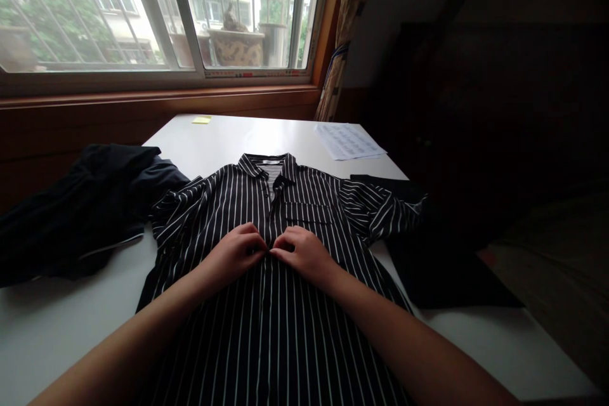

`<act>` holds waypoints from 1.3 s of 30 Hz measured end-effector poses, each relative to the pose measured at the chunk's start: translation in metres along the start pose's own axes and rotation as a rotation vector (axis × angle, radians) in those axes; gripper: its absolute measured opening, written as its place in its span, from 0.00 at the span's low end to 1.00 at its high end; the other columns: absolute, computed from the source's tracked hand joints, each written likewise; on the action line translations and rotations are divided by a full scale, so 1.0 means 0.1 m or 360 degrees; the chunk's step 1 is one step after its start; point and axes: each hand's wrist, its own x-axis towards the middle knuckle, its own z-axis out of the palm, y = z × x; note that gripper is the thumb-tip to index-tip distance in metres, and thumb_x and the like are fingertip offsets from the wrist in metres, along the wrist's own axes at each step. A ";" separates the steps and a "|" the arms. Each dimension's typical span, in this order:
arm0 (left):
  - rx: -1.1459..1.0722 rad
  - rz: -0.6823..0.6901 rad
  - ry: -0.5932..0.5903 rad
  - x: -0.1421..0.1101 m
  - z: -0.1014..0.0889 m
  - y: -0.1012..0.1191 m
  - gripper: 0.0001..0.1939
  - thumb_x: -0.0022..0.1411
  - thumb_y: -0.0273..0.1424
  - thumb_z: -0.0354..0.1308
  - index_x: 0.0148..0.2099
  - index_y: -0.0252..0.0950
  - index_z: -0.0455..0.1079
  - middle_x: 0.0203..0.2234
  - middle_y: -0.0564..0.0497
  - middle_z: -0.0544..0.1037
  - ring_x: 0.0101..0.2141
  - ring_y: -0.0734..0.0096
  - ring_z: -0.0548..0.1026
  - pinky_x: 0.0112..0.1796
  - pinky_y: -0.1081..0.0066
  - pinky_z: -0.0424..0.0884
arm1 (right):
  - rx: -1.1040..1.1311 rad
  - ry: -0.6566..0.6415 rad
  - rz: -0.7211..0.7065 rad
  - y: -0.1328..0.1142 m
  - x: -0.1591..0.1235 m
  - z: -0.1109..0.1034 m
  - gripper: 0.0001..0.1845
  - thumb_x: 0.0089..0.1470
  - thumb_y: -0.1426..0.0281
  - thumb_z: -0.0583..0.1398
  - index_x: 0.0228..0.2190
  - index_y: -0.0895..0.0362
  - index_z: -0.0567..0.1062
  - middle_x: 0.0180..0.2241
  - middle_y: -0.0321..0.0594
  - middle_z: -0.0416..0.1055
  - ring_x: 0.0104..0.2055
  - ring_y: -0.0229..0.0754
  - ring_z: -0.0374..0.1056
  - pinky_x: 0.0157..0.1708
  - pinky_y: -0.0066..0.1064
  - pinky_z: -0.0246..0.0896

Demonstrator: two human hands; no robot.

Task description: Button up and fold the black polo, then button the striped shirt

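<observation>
A black shirt with thin white stripes (pixel 266 323) lies flat, front up, on a white table (pixel 52 330), its collar pointing toward the window. My left hand (pixel 235 252) and my right hand (pixel 304 252) meet at the shirt's centre placket, just below the chest pocket. The fingers of both hands are curled and pinch the placket's fabric from either side. Whatever lies between the fingertips is too small to make out. Both short sleeves are spread out to the sides.
A heap of dark clothing (pixel 80 209) sits on the table's left. Another dark garment (pixel 447 273) lies under the shirt's right sleeve. A printed sheet (pixel 349 139) and a yellow sticky note (pixel 201 119) lie near the far edge, below the window.
</observation>
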 end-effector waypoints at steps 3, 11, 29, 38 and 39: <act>0.0045 0.0020 0.0024 0.00 0.05 -0.02 0.04 0.62 0.28 0.58 0.36 0.37 0.75 0.35 0.50 0.72 0.36 0.69 0.73 0.39 0.70 0.70 | -0.0012 -0.0008 -0.0003 0.00 0.00 -0.01 0.05 0.55 0.68 0.66 0.29 0.55 0.77 0.30 0.35 0.72 0.36 0.39 0.67 0.39 0.32 0.61; -0.0023 0.0034 0.0010 0.01 0.04 -0.07 0.04 0.62 0.27 0.59 0.36 0.37 0.76 0.35 0.50 0.72 0.35 0.71 0.73 0.38 0.71 0.69 | -0.0049 -0.0016 -0.0021 0.01 0.00 0.00 0.05 0.55 0.68 0.66 0.29 0.55 0.77 0.29 0.35 0.71 0.35 0.40 0.65 0.38 0.33 0.60; 0.0058 0.0028 0.0019 0.00 0.10 -0.08 0.03 0.61 0.27 0.61 0.36 0.38 0.76 0.34 0.52 0.72 0.34 0.72 0.73 0.36 0.72 0.69 | -0.0030 -0.0156 -0.0211 0.08 0.02 -0.06 0.02 0.54 0.70 0.66 0.31 0.55 0.79 0.30 0.36 0.73 0.37 0.40 0.64 0.42 0.33 0.61; 0.0020 0.0056 0.0046 0.01 0.12 -0.12 0.03 0.61 0.27 0.62 0.37 0.37 0.77 0.35 0.51 0.73 0.34 0.72 0.73 0.36 0.73 0.70 | 0.0141 -0.0003 -0.0031 0.05 -0.01 -0.01 0.10 0.52 0.74 0.67 0.37 0.55 0.73 0.44 0.36 0.66 0.30 0.31 0.64 0.36 0.29 0.66; 0.0013 0.0062 0.0048 0.01 0.13 -0.13 0.03 0.61 0.27 0.62 0.37 0.37 0.77 0.35 0.51 0.73 0.34 0.72 0.73 0.36 0.73 0.70 | 0.0149 0.0000 -0.0023 0.04 -0.02 -0.01 0.13 0.52 0.75 0.67 0.40 0.54 0.73 0.47 0.37 0.64 0.29 0.29 0.64 0.36 0.29 0.67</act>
